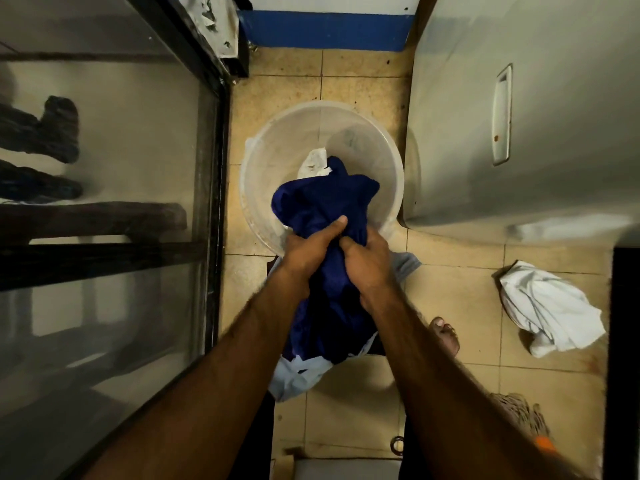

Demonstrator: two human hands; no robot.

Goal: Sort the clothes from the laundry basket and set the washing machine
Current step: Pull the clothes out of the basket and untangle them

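Note:
A round translucent laundry basket [277, 147] stands on the tiled floor straight ahead. A dark blue garment [322, 199] hangs bunched over its near rim. My left hand [308, 251] and my right hand [367, 261] both grip this garment at its middle, side by side. A white cloth [313, 162] lies inside the basket behind the blue one. A light blue garment [294, 372] lies on the floor under my forearms. A crumpled white garment [550, 310] lies on the floor to the right. The grey appliance [519, 116] fills the upper right.
A glass-fronted cabinet with a dark frame [207, 168] lines the left side. A bare foot [445, 336] stands right of the clothes. A blue wall base [325, 29] closes the far end. A dark edge [623, 341] bounds the right.

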